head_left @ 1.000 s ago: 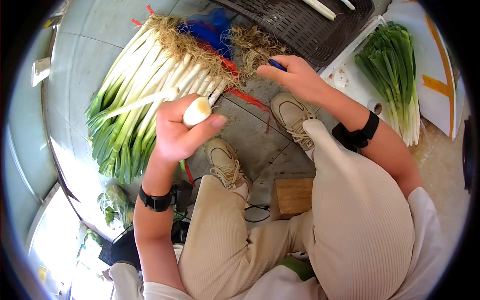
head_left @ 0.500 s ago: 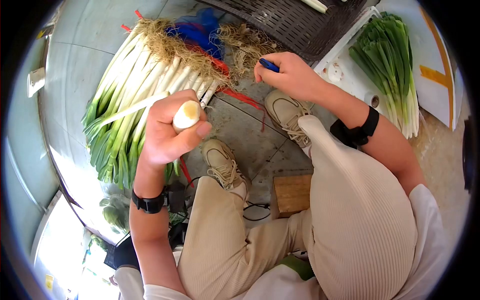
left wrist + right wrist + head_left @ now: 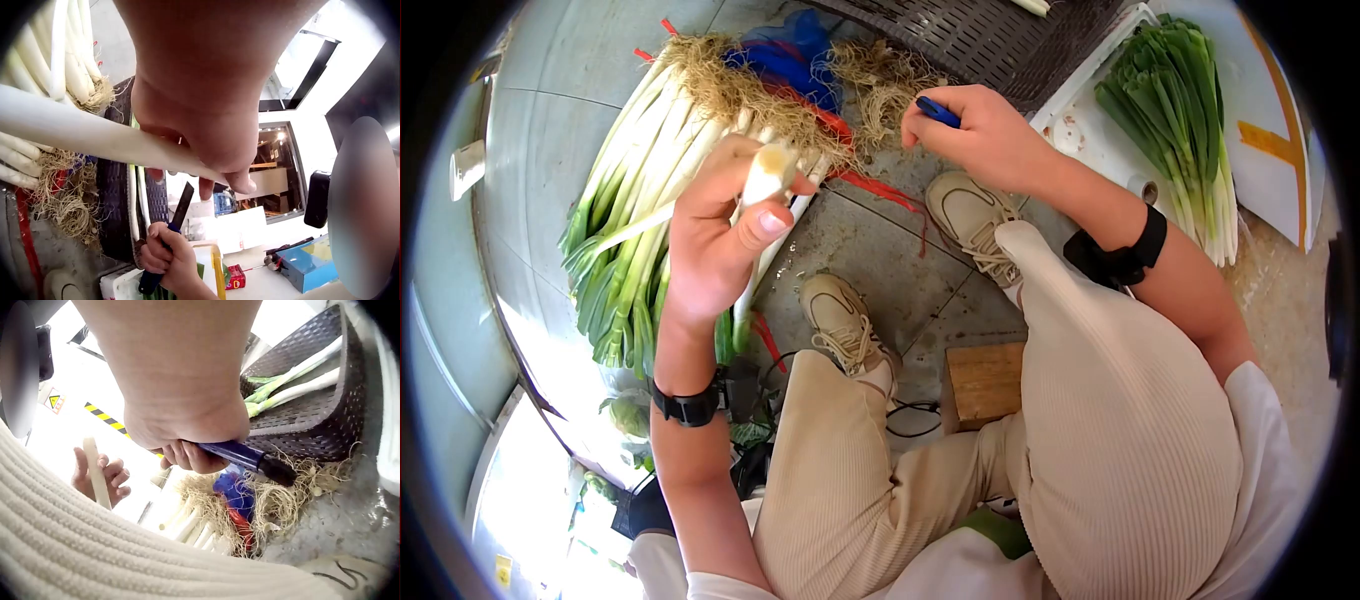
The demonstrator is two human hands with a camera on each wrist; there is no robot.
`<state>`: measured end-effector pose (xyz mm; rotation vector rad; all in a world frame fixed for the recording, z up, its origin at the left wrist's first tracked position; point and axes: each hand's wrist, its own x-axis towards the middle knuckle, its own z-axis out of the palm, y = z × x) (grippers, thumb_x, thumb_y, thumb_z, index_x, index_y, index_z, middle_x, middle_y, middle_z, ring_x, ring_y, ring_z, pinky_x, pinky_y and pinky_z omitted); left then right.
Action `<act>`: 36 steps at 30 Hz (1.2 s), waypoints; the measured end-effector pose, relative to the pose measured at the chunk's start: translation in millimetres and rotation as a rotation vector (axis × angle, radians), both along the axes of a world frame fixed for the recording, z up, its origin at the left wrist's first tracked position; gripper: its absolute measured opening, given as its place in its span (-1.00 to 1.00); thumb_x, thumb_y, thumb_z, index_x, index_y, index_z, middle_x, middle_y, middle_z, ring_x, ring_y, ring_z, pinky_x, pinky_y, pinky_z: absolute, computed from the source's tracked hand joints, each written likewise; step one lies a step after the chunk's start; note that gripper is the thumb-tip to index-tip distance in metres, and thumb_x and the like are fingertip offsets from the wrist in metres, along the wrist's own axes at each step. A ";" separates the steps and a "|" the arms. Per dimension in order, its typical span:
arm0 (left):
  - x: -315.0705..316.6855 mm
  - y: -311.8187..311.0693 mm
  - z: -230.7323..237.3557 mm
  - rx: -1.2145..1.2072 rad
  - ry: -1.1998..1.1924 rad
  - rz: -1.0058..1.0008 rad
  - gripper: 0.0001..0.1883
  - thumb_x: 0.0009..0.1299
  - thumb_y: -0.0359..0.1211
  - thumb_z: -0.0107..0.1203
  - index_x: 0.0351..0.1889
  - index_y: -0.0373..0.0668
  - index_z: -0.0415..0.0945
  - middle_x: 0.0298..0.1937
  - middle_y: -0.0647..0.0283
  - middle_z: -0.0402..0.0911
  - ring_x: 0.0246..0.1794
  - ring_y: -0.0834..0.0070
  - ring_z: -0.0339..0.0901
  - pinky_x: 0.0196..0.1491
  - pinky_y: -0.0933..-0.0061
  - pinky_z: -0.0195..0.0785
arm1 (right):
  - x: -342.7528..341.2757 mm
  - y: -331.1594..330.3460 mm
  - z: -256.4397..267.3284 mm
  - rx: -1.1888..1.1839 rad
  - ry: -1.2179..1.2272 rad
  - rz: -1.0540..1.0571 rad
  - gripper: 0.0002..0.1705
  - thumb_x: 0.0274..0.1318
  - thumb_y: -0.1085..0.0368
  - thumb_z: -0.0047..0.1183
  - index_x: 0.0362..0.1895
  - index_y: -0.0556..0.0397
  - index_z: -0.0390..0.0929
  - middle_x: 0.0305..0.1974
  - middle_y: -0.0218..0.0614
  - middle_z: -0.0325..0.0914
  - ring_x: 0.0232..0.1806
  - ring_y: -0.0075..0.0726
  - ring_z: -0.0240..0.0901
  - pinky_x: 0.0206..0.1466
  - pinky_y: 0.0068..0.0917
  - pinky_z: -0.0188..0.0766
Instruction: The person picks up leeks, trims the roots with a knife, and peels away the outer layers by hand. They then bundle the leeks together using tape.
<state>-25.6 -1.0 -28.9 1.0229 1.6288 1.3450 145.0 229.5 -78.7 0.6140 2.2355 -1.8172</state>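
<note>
My left hand (image 3: 715, 225) holds a leek (image 3: 768, 172), its pale, cut root end pointing up between thumb and fingers. In the left wrist view the white stalk (image 3: 94, 131) runs under the palm, and the fingertips show below it. My right hand (image 3: 980, 140) grips a knife by its blue handle (image 3: 938, 111), apart from the leek. The narrow dark blade (image 3: 182, 206) shows in the left wrist view. Left of my feet lies a big pile of leeks (image 3: 635, 190), hairy roots (image 3: 775, 105) at the far end and green leaves toward me.
Several cut-off roots (image 3: 294, 500) lie beside blue netting (image 3: 795, 65) and red ribbon (image 3: 880, 190). A brown woven basket (image 3: 1000, 40) with leeks stands ahead. At right, bundled leeks (image 3: 1175, 120) lie on a white tray (image 3: 1065, 130). A wooden block (image 3: 985, 385) sits between my legs.
My left hand has moved left and slightly away from me with the leek, and its fingers have loosened around the stalk. The right hand keeps the knife and has shifted slightly left and upward in view.
</note>
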 end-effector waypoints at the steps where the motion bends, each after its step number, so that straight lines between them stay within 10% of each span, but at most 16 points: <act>1: 2.5 4.4 2.9 -0.018 0.011 -0.014 -0.58 0.40 -0.08 0.25 -0.19 -0.32 0.60 -0.27 0.30 0.60 -0.25 0.57 0.45 -0.10 0.49 0.33 | 0.1 -0.1 -1.8 0.011 0.013 0.001 -0.71 0.23 0.12 0.03 -0.35 0.08 0.60 -0.51 -0.51 0.43 -0.47 -0.60 0.23 -0.35 -0.50 0.22; 10: 8.7 14.9 -2.0 -0.185 -0.215 -0.104 -0.44 0.54 0.03 0.00 0.05 -0.36 0.59 -0.44 0.36 0.45 -0.35 0.60 0.34 -0.21 0.56 0.19 | 0.0 -1.7 0.4 0.016 0.128 -0.004 -0.77 0.25 0.18 0.06 -0.23 0.07 0.62 -0.51 -0.56 0.40 -0.46 -0.64 0.21 -0.34 -0.56 0.21; 16: 12.1 25.6 -16.9 -0.219 -0.423 -0.164 -0.38 0.56 0.16 -0.18 -0.36 -0.23 0.50 -0.55 0.39 0.30 -0.49 0.60 0.18 -0.33 0.55 0.04 | -2.6 -1.2 22.3 -0.079 0.201 -0.009 -0.70 0.15 0.20 0.30 -0.04 -0.02 0.67 -0.59 -0.68 0.23 -0.52 -0.74 0.07 -0.41 -0.62 0.05; 25: 30.8 43.7 -23.1 -0.385 -0.473 -0.167 -0.48 0.50 0.11 -0.04 -0.46 -0.16 0.44 -0.56 0.44 0.30 -0.52 0.65 0.19 -0.41 0.54 0.09 | -6.6 -2.9 25.7 -0.062 0.234 0.065 -0.68 0.04 0.17 0.41 -0.12 -0.06 0.70 -0.58 -0.63 0.29 -0.51 -0.70 0.11 -0.41 -0.60 0.06; 36: 27.2 8.2 -38.7 -0.687 -0.193 -0.266 -0.62 0.37 -0.10 0.27 0.00 -0.14 0.59 -0.36 0.36 0.57 -0.34 0.60 0.49 -0.24 0.45 0.37 | 5.0 -0.4 14.3 -0.011 0.210 0.032 -0.72 0.06 0.13 0.36 -0.15 -0.10 0.73 -0.58 -0.63 0.36 -0.52 -0.72 0.14 -0.42 -0.58 0.10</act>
